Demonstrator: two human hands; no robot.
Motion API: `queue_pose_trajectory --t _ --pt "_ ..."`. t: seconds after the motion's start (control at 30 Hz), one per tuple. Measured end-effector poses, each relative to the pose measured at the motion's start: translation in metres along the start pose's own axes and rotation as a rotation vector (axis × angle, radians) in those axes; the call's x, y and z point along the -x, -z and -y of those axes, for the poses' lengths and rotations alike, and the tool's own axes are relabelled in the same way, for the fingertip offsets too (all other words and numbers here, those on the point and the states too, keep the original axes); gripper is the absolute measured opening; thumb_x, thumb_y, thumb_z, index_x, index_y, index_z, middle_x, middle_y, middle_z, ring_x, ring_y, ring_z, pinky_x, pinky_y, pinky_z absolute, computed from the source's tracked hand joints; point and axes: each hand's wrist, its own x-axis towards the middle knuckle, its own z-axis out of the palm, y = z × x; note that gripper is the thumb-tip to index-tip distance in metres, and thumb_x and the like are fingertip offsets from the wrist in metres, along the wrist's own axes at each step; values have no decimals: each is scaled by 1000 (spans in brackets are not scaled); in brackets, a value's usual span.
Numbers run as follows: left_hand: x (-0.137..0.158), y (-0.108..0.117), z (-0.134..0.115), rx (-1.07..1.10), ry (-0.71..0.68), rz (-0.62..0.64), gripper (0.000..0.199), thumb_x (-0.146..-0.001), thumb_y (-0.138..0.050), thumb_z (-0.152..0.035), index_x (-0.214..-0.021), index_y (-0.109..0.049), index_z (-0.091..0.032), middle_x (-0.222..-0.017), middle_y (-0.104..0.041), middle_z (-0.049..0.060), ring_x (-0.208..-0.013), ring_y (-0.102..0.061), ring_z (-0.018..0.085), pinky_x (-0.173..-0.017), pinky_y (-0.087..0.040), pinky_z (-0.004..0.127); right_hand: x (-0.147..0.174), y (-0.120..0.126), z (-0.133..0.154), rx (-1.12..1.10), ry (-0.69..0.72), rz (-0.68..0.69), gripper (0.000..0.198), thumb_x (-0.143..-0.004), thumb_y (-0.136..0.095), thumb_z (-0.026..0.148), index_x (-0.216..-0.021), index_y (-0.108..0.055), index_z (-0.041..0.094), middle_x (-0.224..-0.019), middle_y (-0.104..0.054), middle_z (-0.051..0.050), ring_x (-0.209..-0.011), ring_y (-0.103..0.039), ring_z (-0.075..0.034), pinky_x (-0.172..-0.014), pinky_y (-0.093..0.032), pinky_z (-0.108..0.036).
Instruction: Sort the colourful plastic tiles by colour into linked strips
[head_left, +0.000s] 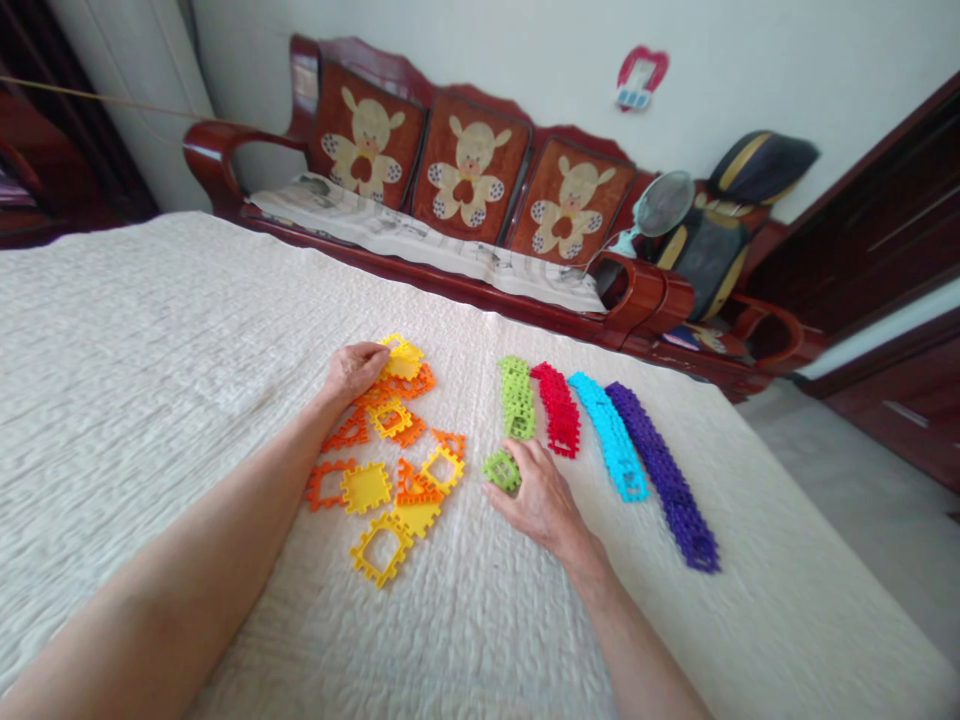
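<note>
My right hand point(540, 493) pinches a light green toothed building tile point(501, 470) between thumb and fingers, just below a row of overlapping green tiles point(516, 390). At the far end of a loose heap, my left hand point(356, 370) has its fingers closed at the edge of a yellow tile point(403, 360). Yellow tiles point(382, 548) and orange tiles point(330, 484) lie mixed below that hand, some overlapping. To the right of the green row run rows of red tiles point(559, 410), light blue tiles point(609, 437) and dark purple tiles point(664, 470).
Everything lies on a white quilted cover point(225, 330), whose right edge drops toward the floor point(825, 450). Beyond it stands a dark red wooden sofa point(420, 262) with bear-patterned cushions point(465, 170). A small fan point(664, 205) stands at the sofa's right end, near a massage cushion point(705, 260).
</note>
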Motion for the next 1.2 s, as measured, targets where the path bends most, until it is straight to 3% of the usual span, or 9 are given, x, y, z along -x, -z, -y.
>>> queue_pose_trajectory --t 0.17,0.57,1.2 --pt "-1 0 2 -14 -3 7 42 -79 -49 -45 -98 -76 -18 -94 -75 3 -87 -66 21 -79 -48 23 0 0 -2 -52 102 -31 48 -75 -64 23 -121 -54 18 -116 -59 -11 -112 -57 -25 -99 -48 -41" --pt "-3 0 5 -28 -23 13 39 -79 -50 -42 -98 -76 -20 -92 -75 4 -83 -67 22 -79 -49 27 -32 1 -34 56 214 -253 54 -73 -56 14 -127 -50 16 -125 -56 -13 -120 -49 -29 -104 -40 -48" --pt "-2 0 3 -15 -18 4 38 -78 -51 -42 -95 -77 -20 -84 -74 3 -80 -66 22 -75 -49 26 -26 -4 -40 65 231 -237 49 -74 -56 16 -123 -53 17 -123 -56 -13 -119 -50 -29 -102 -37 -50"
